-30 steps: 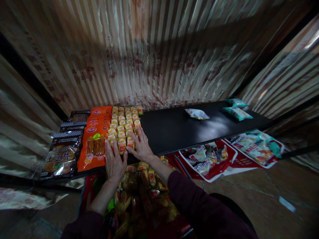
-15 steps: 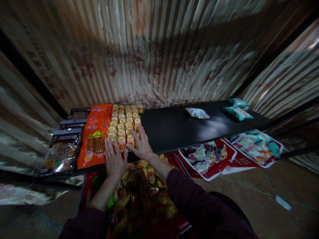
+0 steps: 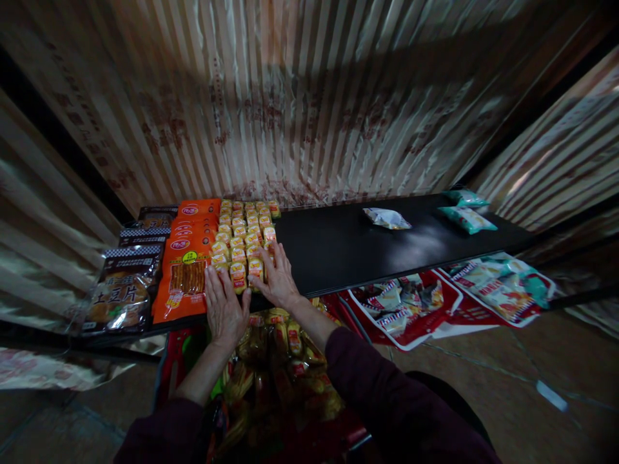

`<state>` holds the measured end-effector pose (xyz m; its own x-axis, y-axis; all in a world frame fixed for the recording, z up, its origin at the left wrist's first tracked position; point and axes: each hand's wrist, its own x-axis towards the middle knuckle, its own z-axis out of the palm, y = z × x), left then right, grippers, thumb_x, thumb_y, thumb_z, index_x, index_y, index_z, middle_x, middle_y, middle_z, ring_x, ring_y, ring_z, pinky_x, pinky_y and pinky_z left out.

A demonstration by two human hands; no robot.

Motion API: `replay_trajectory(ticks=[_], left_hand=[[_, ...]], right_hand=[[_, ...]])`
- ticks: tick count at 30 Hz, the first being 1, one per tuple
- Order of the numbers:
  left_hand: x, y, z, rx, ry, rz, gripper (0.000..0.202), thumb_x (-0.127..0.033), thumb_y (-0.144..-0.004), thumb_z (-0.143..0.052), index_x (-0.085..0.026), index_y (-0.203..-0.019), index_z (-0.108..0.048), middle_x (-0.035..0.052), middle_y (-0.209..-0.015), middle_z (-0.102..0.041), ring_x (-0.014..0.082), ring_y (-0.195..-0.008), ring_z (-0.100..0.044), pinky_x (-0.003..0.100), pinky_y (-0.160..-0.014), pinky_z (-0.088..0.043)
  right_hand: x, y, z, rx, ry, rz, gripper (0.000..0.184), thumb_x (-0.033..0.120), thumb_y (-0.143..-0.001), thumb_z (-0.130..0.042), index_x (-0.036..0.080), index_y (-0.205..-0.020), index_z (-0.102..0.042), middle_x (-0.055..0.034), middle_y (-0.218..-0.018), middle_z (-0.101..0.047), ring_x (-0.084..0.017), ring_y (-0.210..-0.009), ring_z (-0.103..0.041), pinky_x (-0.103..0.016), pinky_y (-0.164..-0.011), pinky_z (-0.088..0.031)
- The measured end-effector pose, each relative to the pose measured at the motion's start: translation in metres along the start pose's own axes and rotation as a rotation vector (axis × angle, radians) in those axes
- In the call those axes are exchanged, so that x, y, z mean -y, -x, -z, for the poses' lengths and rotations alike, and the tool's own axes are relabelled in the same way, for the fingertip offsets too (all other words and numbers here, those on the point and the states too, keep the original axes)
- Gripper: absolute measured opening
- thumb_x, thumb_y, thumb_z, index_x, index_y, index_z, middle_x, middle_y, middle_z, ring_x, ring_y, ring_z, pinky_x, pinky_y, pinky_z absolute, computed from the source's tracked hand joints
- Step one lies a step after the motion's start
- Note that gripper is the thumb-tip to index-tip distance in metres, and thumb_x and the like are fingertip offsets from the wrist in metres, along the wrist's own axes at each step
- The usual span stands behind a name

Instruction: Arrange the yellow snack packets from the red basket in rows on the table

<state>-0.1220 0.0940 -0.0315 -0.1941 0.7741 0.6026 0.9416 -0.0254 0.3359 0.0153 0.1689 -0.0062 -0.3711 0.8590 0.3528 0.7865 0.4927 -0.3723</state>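
Note:
Rows of small yellow-wrapped snack packs [image 3: 238, 274] with red labels lie on a black shelf [image 3: 329, 251]. At their front left corner my left hand [image 3: 225, 309] rests with its fingers stretched out, between the packs and an orange snack bag [image 3: 186, 280]. My right hand [image 3: 279, 280] lies along the right front side of the rows, fingers spread and touching the packs. Neither hand is wrapped round a pack. Part of the front row is hidden behind my fingers.
Dark brown snack bags [image 3: 120, 293] lie at the shelf's left end. Farther right are a white packet [image 3: 387, 218] and green packets [image 3: 467, 219]. Below stand red baskets [image 3: 457, 299] of snack packets and more yellow packs [image 3: 294, 338]. Striped sheeting [image 3: 300, 96] hangs behind.
The view has shifted slightly, so the shelf's contents appear a little farther right. My hands stay at the front of the yellow packs, with hardly any movement.

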Motion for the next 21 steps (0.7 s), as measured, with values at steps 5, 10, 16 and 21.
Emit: replay_trajectory(ticks=[5,10,16,21], left_hand=[[-0.002,0.0017,0.0019,-0.026,0.033,0.037,0.074,-0.043,-0.089,-0.043,-0.002,-0.146,-0.017,0.0289,-0.153,-0.006,0.0357,-0.143,-0.004,0.055,-0.11,-0.022],[-0.0021,0.0028,0.0005,0.002,0.02,0.02,0.073,-0.04,-0.09,-0.041,0.0,-0.145,-0.017,0.0295,-0.152,-0.009,0.0351,-0.143,-0.006,0.054,-0.111,-0.022],[-0.0013,0.0027,-0.0008,0.004,0.024,0.011,0.071,-0.038,-0.091,-0.04,-0.001,-0.146,-0.016,0.0276,-0.153,-0.01,0.0337,-0.143,-0.006,0.053,-0.111,-0.022],[-0.0037,0.0017,0.0026,0.0,0.03,0.034,0.075,-0.041,-0.09,-0.042,-0.001,-0.146,-0.014,0.0278,-0.153,-0.008,0.0341,-0.144,-0.001,0.054,-0.111,-0.02]], right_hand=[[0.0,0.0,0.0029,-0.026,-0.049,-0.018,0.074,0.057,-0.085,-0.047,0.022,-0.146,-0.026,-0.0141,-0.157,-0.002,-0.036,-0.144,-0.004,-0.057,-0.109,-0.025],[-0.0019,-0.0003,0.0001,-0.032,-0.069,-0.015,0.07,0.054,-0.087,-0.047,0.022,-0.146,-0.028,-0.0139,-0.156,-0.007,-0.035,-0.144,-0.007,-0.056,-0.11,-0.026],[-0.0049,-0.0014,-0.0036,-0.034,-0.075,0.02,0.067,0.052,-0.088,-0.045,0.019,-0.145,-0.03,-0.0146,-0.156,-0.007,-0.034,-0.144,-0.008,-0.053,-0.111,-0.025],[-0.0048,-0.0002,-0.0029,-0.089,-0.078,-0.006,0.069,0.054,-0.087,-0.046,0.021,-0.145,-0.029,-0.0131,-0.157,-0.003,-0.035,-0.144,-0.004,-0.056,-0.11,-0.024]])
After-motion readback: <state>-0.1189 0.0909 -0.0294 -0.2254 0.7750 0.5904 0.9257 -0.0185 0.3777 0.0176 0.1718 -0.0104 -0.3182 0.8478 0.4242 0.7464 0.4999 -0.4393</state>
